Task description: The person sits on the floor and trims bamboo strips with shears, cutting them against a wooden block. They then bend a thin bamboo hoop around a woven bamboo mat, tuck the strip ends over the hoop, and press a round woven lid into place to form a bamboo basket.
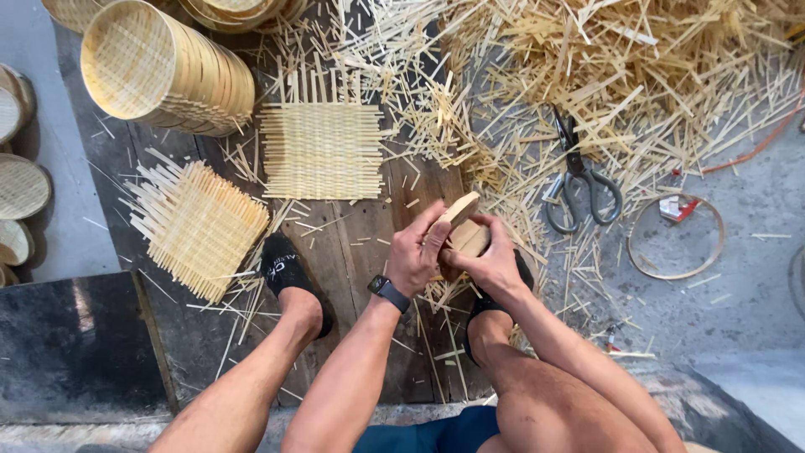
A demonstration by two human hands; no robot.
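Item in hand: one round bamboo steamer frame (pixel 464 225), held on edge between my knees above the plank floor (pixel 360 243). Its flat face is tilted up and away toward the upper right; its rim runs from lower left to upper right.

My left hand (pixel 415 252), one, with a dark wristwatch (pixel 388 293): fingers curled together, clamped over the near rim of the frame.

My right hand (pixel 490 260), one: fingers closed around the frame's lower right side, thumb pressed on its edge.

Woven bamboo mats, two: one square-on (pixel 321 151) straight ahead, its strip ends pointing away from me; one (pixel 197 222) turned diagonally to its left.

Stack of finished steamer baskets (pixel 163 71), one, lying on its side at upper left, open end facing left.

Scissors (pixel 579 176), one pair, grey handles toward me, blades pointing away.

Thin bamboo hoop (pixel 675 237), one, flat on the grey floor to the right.

Loose bamboo strips (pixel 637 75): uncounted heap, upper right.

Black socks (pixel 285 268), two, one on each foot
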